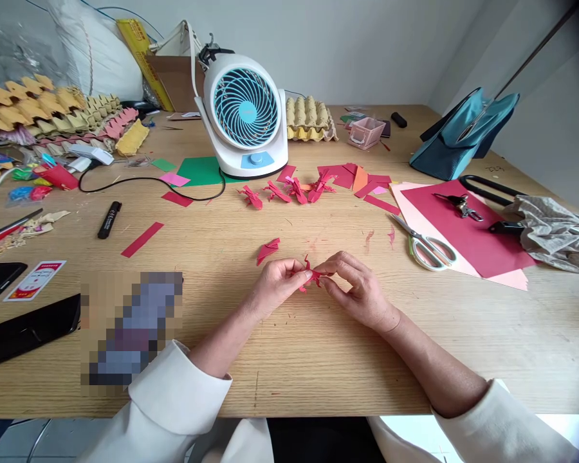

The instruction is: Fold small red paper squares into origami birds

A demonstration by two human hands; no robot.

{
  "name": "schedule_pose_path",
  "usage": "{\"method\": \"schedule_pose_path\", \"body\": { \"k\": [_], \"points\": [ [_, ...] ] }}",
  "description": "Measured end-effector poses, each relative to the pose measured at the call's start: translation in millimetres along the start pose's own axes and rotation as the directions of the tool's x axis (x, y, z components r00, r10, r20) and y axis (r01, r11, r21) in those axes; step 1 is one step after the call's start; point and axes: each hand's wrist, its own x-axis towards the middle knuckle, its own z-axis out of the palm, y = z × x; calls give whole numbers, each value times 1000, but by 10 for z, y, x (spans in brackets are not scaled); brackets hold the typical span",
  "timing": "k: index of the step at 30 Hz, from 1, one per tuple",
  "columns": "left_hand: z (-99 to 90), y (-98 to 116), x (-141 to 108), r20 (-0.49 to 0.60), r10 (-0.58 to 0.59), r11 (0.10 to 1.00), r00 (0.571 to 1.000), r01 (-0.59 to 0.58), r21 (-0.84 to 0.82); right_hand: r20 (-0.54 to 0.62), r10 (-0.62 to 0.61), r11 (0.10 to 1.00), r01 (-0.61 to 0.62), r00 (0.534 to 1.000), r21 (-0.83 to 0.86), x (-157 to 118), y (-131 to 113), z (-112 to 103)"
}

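A small red folded paper figure (pixel 311 276) with thin curled limbs is held just above the table, between my two hands. My left hand (pixel 284 283) pinches its left side between thumb and fingers. On its other side my right hand (pixel 354 289) has thumb and fingertips closed at the paper's edge. Parts of the figure are hidden behind the fingers. A red folded paper piece (pixel 269 250) lies just beyond my left hand. Farther back, several similar red paper figures (pixel 296 190) sit in a row.
A white fan (pixel 246 116) stands at the back. Scissors (pixel 427 247) rest at the right beside red paper sheets (pixel 473 225). Red strips (pixel 143 240), a black marker (pixel 109 220) and phones (pixel 33 328) lie at the left. A teal bag (pixel 456 138) stands back right.
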Motion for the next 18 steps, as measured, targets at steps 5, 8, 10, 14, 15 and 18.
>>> {"method": "schedule_pose_path", "body": {
  "k": [5, 8, 10, 14, 15, 18],
  "points": [
    [-3, -19, 3, -3, -19, 1000, 1000, 19, -6, -1, -19, 1000, 19, 1000, -21, -7, 24, -9],
    [-2, -12, -1, -8, -24, 1000, 1000, 24, -7, 11, -31, 998, 31, 999, -48, -12, 39, -9],
    [1, 0, -3, -10, -21, 1000, 1000, 21, -10, 19, -40, 996, 41, 999, -78, -13, 44, -14],
    [6, 17, -9, -21, -5, 1000, 1000, 5, 19, 24, -67, 989, 69, 997, -127, -4, 37, -36],
    [5, 17, -11, -24, 5, 999, 1000, -5, 35, 26, -74, 988, 76, 997, -133, -1, 33, -41],
    [-4, 4, -16, -17, 40, 996, 999, -38, 85, 34, -90, 985, 94, 995, -143, 6, 30, -50]
  ]
}}
